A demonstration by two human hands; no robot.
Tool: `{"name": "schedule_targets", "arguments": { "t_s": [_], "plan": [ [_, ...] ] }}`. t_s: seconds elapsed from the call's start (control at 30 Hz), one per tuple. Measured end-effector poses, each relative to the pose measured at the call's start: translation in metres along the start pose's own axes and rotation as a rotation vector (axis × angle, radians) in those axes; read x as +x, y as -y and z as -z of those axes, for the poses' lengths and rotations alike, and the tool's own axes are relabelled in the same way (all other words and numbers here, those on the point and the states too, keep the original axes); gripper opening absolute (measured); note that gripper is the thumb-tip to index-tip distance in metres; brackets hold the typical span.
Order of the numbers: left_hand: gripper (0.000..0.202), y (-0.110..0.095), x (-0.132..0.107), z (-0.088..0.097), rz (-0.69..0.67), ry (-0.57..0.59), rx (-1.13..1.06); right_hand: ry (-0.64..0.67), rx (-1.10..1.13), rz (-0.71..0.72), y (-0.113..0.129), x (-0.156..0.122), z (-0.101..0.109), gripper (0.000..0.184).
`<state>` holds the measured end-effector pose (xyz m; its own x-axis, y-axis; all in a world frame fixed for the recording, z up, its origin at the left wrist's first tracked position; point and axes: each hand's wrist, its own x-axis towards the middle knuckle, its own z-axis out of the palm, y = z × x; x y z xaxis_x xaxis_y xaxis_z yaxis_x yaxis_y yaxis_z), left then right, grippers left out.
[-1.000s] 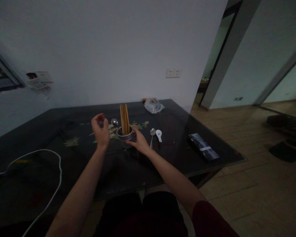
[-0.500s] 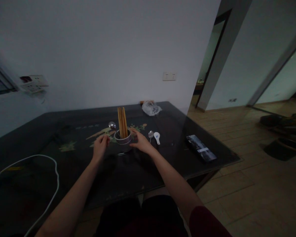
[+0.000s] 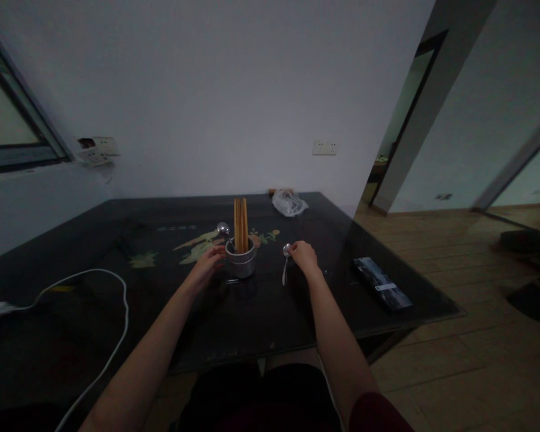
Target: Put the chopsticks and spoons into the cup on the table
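Observation:
A silvery metal cup (image 3: 242,266) stands upright on the dark table, holding a bundle of wooden chopsticks (image 3: 240,225) and a metal ladle or spoon (image 3: 224,228) leaning left. My left hand (image 3: 210,261) is at the cup's left side, fingers stretched towards its wall; whether they touch it is hard to tell. My right hand (image 3: 305,254) is lowered to the table right of the cup, fingers bent down and together. A small metal spoon (image 3: 285,267) lies just left of those fingertips. The white spoon seen earlier is hidden, its spot covered by my right hand.
A phone-like dark slab (image 3: 381,284) lies at the table's right. Near the wall sits a crumpled clear plastic bag (image 3: 288,203). A white cable (image 3: 125,306) curves over the left side. The table's right edge (image 3: 414,264) borders the tiled floor.
My right hand has left the cup's right side and moved right, down over the white spoon's place. My left hand's fingers have stretched out towards the cup. The view has shifted slightly.

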<state>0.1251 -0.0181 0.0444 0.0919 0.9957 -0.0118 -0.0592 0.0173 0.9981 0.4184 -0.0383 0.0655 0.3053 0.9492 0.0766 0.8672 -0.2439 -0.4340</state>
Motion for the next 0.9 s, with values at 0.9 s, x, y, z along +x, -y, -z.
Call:
{"name": "schedule_targets", "arguments": {
  "t_s": [0.9],
  "plan": [
    [0.076,-0.002,-0.012,-0.016,-0.226,0.293,0.319,-0.011,-0.228,0.057,0.009,-0.008,-0.023,0.032]
  ]
}}
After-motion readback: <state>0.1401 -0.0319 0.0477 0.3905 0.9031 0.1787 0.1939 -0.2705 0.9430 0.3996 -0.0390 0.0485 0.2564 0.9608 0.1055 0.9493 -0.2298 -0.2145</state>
